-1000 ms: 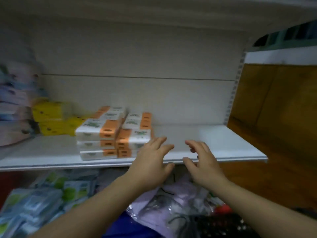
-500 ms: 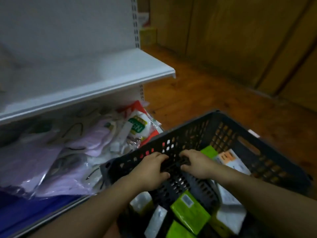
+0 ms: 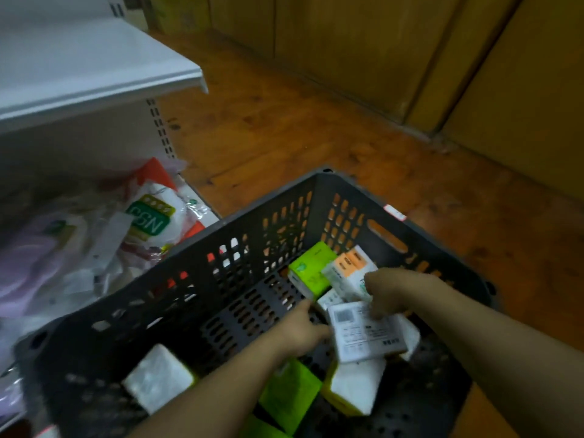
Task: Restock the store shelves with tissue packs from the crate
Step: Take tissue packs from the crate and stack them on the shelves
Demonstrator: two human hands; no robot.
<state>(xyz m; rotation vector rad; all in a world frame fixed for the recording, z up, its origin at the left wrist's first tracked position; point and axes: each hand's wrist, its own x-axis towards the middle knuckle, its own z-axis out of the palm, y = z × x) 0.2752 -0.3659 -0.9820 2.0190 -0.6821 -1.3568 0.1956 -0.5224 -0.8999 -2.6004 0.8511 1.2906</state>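
As taken from the head view, the white tissue pack lies inside the crate, near its right wall, with its long axis crosswise between both hands. Right hand: fingers curled over the pack's far edge, holding it. Left hand: meets the pack's left end, grip indiscernible. Pack is a soft, film-wrapped block; crate is rigid, perforated dark plastic.

wooden floor, wooden wall panels, bagged goods
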